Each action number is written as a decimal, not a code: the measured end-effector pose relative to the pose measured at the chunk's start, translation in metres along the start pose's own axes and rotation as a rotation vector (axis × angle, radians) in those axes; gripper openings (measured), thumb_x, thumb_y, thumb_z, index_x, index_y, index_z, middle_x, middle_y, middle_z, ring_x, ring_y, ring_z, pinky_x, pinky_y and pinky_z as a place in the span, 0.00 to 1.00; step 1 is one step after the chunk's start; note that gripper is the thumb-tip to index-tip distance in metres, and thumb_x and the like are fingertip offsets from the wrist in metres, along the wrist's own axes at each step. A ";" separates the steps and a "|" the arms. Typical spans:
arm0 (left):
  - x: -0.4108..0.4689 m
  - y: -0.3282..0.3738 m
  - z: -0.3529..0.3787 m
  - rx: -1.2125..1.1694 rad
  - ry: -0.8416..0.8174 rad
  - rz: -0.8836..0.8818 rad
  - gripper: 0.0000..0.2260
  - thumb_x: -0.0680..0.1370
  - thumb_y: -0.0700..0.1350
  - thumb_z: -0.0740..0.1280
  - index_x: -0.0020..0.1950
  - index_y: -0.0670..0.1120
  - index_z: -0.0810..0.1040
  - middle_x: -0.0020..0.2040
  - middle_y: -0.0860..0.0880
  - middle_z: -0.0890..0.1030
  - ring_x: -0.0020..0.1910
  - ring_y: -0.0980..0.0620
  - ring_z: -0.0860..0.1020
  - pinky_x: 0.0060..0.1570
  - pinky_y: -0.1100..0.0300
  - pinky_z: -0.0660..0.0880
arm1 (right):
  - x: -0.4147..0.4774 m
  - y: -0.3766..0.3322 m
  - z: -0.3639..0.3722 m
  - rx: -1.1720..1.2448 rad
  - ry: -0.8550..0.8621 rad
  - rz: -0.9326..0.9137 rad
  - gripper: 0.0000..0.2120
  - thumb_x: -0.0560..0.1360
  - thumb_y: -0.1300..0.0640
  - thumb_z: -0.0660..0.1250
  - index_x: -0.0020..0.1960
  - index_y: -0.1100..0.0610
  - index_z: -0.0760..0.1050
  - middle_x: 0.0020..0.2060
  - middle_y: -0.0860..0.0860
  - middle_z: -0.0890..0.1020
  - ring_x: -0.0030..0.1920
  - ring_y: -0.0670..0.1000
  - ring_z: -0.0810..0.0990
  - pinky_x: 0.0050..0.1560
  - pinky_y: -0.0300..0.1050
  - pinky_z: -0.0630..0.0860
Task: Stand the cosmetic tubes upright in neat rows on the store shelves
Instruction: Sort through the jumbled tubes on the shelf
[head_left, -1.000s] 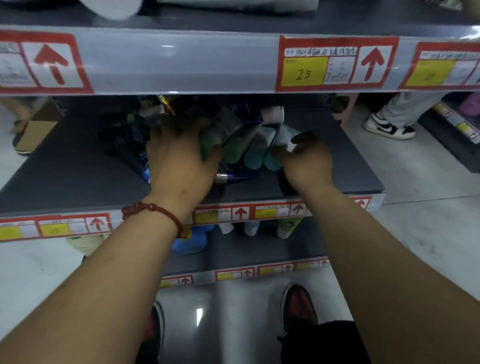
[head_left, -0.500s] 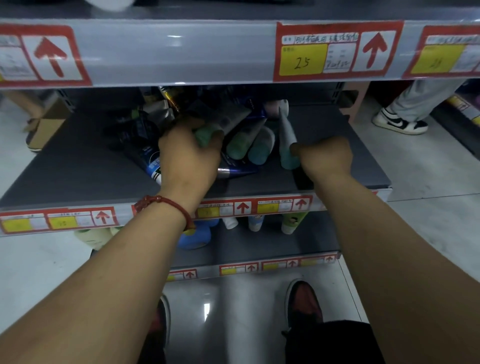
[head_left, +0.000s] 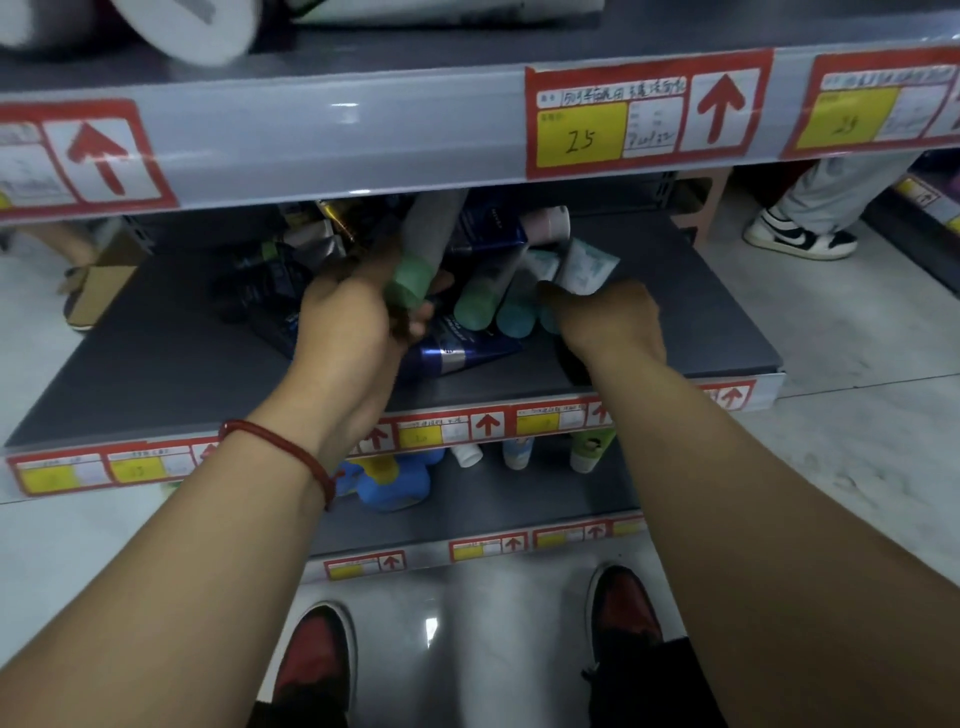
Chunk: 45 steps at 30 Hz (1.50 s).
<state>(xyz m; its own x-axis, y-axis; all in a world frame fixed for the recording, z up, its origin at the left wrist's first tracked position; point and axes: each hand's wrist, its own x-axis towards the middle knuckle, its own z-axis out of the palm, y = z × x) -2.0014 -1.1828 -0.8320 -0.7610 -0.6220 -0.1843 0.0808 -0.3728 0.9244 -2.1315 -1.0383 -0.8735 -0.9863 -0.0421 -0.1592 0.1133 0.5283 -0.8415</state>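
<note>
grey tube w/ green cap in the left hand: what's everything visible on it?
The grey tube with the green cap has a matte, plastic-looking grey body and a wide pale-green cap. It tilts cap-down toward the camera, its tail hidden under the upper shelf edge. The left hand grips it at the cap.

the grey middle shelf (head_left: 156, 374) carries a jumbled heap of dark tubes (head_left: 260, 296) at its far left-centre. just right of the heap, a green-capped tube (head_left: 478, 306) and a teal-capped tube (head_left: 517, 317) lean cap-down, side by side. a dark blue tube (head_left: 457, 351) lies flat just near of them, and a pink-white tube (head_left: 545, 226) lies at the far back. red-and-yellow price labels (head_left: 447, 428) line the near edge. on the lower shelf (head_left: 519, 499) sit a blue bottle (head_left: 395, 480), small pale tubes (head_left: 467, 455) and a green tube (head_left: 589, 449).
</note>
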 end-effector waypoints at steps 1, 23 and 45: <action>-0.002 0.003 -0.002 -0.072 -0.046 -0.082 0.12 0.84 0.45 0.61 0.62 0.40 0.77 0.45 0.42 0.86 0.38 0.51 0.77 0.33 0.65 0.70 | 0.000 -0.001 0.003 -0.014 0.006 0.015 0.22 0.67 0.38 0.71 0.53 0.52 0.79 0.47 0.49 0.82 0.44 0.53 0.82 0.49 0.50 0.81; -0.114 -0.009 -0.017 -0.040 -0.252 -0.342 0.13 0.81 0.40 0.61 0.64 0.38 0.73 0.49 0.38 0.78 0.42 0.45 0.81 0.40 0.50 0.83 | -0.124 -0.017 -0.072 0.448 -0.422 0.166 0.16 0.69 0.57 0.72 0.54 0.63 0.76 0.35 0.58 0.79 0.24 0.49 0.73 0.26 0.40 0.72; -0.207 0.081 0.043 0.250 -0.260 0.194 0.12 0.76 0.36 0.72 0.59 0.39 0.80 0.51 0.42 0.86 0.52 0.43 0.85 0.52 0.51 0.82 | -0.196 -0.038 -0.217 0.446 -0.336 -0.255 0.18 0.69 0.69 0.75 0.57 0.59 0.77 0.52 0.52 0.85 0.50 0.51 0.85 0.43 0.41 0.82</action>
<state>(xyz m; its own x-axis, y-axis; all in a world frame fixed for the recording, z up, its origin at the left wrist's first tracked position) -1.8647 -1.0543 -0.7050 -0.8870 -0.4575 0.0626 0.1044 -0.0667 0.9923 -1.9682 -0.8661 -0.6985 -0.9056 -0.4238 -0.0174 -0.0106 0.0637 -0.9979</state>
